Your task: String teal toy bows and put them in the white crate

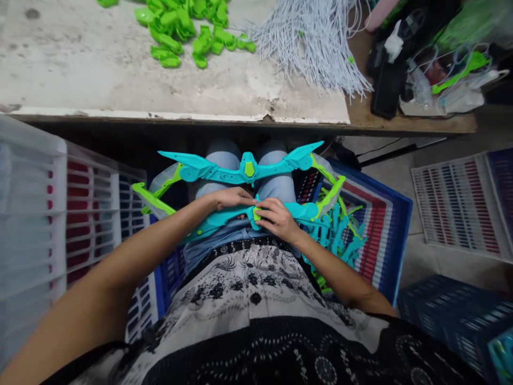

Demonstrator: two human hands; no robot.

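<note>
Across my lap lie two toy bows of turquoise and lime-green plastic. The nearer toy bow [224, 214] is under both my hands, close to my waist. My left hand [234, 198] grips its middle from the left, with the fingertips meeting at the centre piece and some fingers hidden beneath. From the right, my right hand [278, 218] has its fingers curled over the green centre piece, partly covering it. Farther out, over my knees, rests the other toy bow [224, 174], its green centre showing and neither hand on its middle.
A worn white table [100, 75] stands ahead, bearing green plastic parts [172, 32] and a bundle of white cords [312, 43]. At my right, a blue crate [395, 235] holds more turquoise and green bows [340, 230]. White baskets [60, 214] flank my left side.
</note>
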